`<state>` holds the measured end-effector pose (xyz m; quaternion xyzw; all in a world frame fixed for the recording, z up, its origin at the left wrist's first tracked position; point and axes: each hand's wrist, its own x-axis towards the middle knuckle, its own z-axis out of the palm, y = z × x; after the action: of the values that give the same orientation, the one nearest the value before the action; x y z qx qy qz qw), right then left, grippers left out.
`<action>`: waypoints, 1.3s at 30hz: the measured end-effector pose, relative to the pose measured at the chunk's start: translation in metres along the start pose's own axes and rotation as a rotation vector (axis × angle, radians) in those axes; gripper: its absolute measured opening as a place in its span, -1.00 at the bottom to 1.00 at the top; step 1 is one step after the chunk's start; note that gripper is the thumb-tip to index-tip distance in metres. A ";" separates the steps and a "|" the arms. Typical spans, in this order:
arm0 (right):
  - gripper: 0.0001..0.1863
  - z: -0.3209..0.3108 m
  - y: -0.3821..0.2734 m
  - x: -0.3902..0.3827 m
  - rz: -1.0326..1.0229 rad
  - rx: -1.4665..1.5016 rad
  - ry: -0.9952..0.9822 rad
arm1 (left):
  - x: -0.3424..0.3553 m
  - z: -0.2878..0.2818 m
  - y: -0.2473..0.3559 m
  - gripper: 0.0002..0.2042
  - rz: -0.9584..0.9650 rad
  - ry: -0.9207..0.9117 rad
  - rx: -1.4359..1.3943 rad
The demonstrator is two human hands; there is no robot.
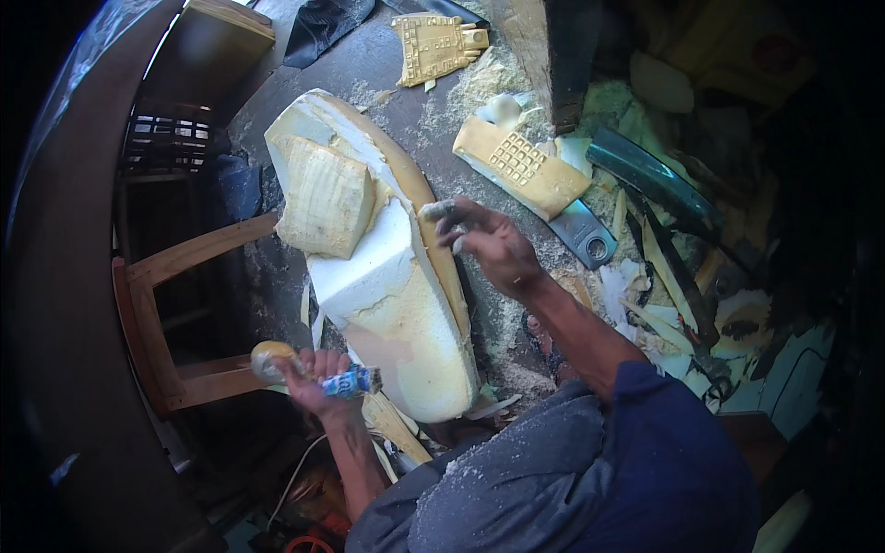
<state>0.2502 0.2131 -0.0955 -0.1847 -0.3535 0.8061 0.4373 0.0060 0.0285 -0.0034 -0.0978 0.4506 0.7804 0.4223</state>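
My left hand (312, 392) is closed around a bottle-like thing with a blue-and-white label (343, 383); a rounded, yellowish end sticks out on the hand's other side. Whether this is one piece, I cannot tell. My right hand (493, 244) hovers with bent, parted fingers by the right edge of a long foam form (387, 286), nothing visible in its grasp. Whitish wrapping or residue covers some fingertips. The form is white on top, with a yellowish layer along its right side. On its upper left part rests a cream, ridged foam block (324, 198).
Right of the form, a yellow foam piece with a raised grid (516, 166) lies over a grey-blue flat tool (584, 235). Another patterned foam piece (435, 48) lies at the back. Offcuts and a dark curved piece (654, 180) crowd the right; a wooden frame (152, 313) stands left.
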 end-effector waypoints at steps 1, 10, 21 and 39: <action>-0.44 -0.012 0.018 0.007 0.026 -0.136 0.023 | 0.003 -0.007 -0.007 -0.38 -0.030 -0.068 0.028; -0.51 -0.050 0.114 0.035 -0.045 -0.530 0.103 | 0.013 -0.002 -0.058 -0.38 -0.204 -0.141 0.121; -0.60 -0.045 0.110 0.032 -0.066 -0.719 0.138 | 0.015 0.004 -0.089 -0.38 -0.288 -0.180 0.196; -0.58 -0.054 0.089 -0.006 -0.219 -0.935 0.087 | 0.019 -0.001 -0.094 -0.38 -0.318 -0.222 0.220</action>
<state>0.2354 0.1978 -0.1977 -0.3570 -0.6767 0.5013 0.4041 0.0636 0.0610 -0.0725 -0.0344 0.4628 0.6561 0.5951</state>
